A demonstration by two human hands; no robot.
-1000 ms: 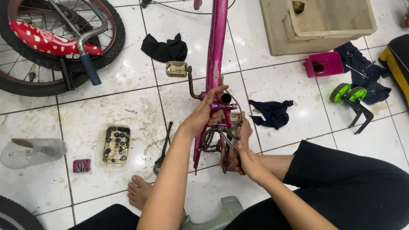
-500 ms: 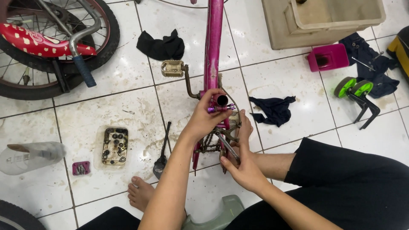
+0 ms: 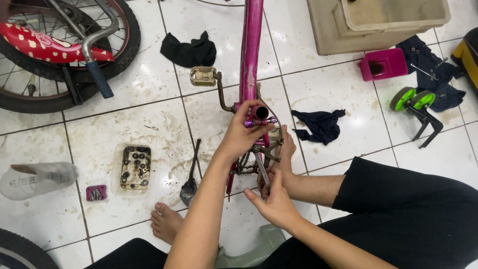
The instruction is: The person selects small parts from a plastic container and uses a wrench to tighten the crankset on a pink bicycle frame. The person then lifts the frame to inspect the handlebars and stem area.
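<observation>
A pink bicycle frame lies on the white tiled floor, running up the middle of the view. My left hand is closed around its open tube end, at a purple clamp. Lower down, my right hand pinches the end of a grey metal crank arm beside the chain. My bare right foot rests against the frame just right of both hands. A beige pedal sticks out to the frame's left.
A tray of small dirty parts and a dark tool lie left of the frame. A wheel with a red spotted saddle is top left. Black rags, a beige bin, a pink box and green training wheels lie around.
My right hand has slid down from the frame's middle to the lower end of the crank arm. My left hand stays on the clamp. The view has shifted slightly.
</observation>
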